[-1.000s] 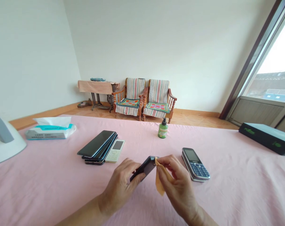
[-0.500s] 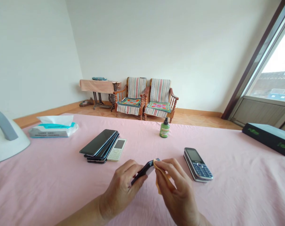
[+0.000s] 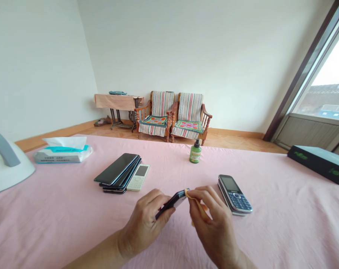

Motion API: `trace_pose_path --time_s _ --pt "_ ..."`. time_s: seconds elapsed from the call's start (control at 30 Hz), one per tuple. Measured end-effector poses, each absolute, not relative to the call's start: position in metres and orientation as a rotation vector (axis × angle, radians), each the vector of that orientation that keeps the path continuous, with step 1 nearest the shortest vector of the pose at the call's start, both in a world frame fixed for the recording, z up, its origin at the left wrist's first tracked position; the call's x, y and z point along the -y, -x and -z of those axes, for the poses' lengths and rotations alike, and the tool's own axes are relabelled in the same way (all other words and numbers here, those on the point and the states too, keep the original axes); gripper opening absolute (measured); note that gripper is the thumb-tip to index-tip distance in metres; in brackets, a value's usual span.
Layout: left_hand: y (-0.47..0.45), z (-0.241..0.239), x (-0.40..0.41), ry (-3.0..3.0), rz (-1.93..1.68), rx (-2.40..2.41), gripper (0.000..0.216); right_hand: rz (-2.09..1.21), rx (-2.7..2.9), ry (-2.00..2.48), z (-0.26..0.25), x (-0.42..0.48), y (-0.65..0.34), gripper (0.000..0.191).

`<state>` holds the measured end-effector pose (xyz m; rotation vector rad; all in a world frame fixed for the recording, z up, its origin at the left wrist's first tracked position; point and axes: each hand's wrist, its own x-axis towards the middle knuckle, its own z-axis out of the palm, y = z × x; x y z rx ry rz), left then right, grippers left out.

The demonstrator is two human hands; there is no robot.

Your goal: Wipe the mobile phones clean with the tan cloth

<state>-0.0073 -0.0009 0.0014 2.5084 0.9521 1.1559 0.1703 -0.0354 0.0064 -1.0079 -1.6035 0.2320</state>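
Note:
My left hand (image 3: pixel 145 220) grips a dark mobile phone (image 3: pixel 173 201) by its near end, tilted up above the pink cloth (image 3: pixel 164 250). Pinched in the fingers of my right hand (image 3: pixel 214 220) is a yellow cloth (image 3: pixel 200 211), pressed against the far end of that phone. Part of the phone is hidden behind my fingers. To the right lies a dark blue keypad phone (image 3: pixel 235 194) on top of another phone. Left of my hands is a stack of black smartphones (image 3: pixel 117 170), with a white keypad phone (image 3: pixel 138 178) leaning beside it.
A green pump bottle (image 3: pixel 195 152) stands towards the far edge. At the left are a tissue pack (image 3: pixel 63 154) and a white object with a grey handle (image 3: pixel 7 168). A black box (image 3: pixel 317 162) sits at the right edge. Two wooden chairs (image 3: pixel 186 112) stand beyond.
My right hand has shifted slightly to the right with the yellow cloth, along the phone's end. The left hand still holds the phone in nearly the same place.

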Motion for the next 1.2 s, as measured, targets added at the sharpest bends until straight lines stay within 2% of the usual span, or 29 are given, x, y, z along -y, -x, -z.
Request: trace_pose_path --time_s 0.53,0.73,0.93,1.1,1.2 --pt "0.0077 -0.0011 0.0014 -2.505 -1.164 -0.913 0.007 -0.255 1.713 0.893 -0.0101 0.0374 -0.1683 0.021" --pt "0.0069 -0.0016 -0.0001 -2.521 -1.183 -0.949 0.008 -0.227 1.6 1.034 -0.0066 0.0329 -0.1721 0.016" --pt "0.0085 -0.0007 0.0002 -2.515 -1.154 -0.906 0.006 -0.314 1.683 0.948 -0.008 0.0377 -0.1699 0.02" --pt "0.0087 0.0005 -0.001 -2.514 -1.155 -0.935 0.008 -0.198 1.597 1.033 -0.0102 0.0324 -0.1745 0.015" --pt "0.0087 -0.0001 -0.0008 -2.512 -1.147 -0.936 0.009 -0.258 1.627 1.024 -0.0088 0.0339 -0.1725 0.017"
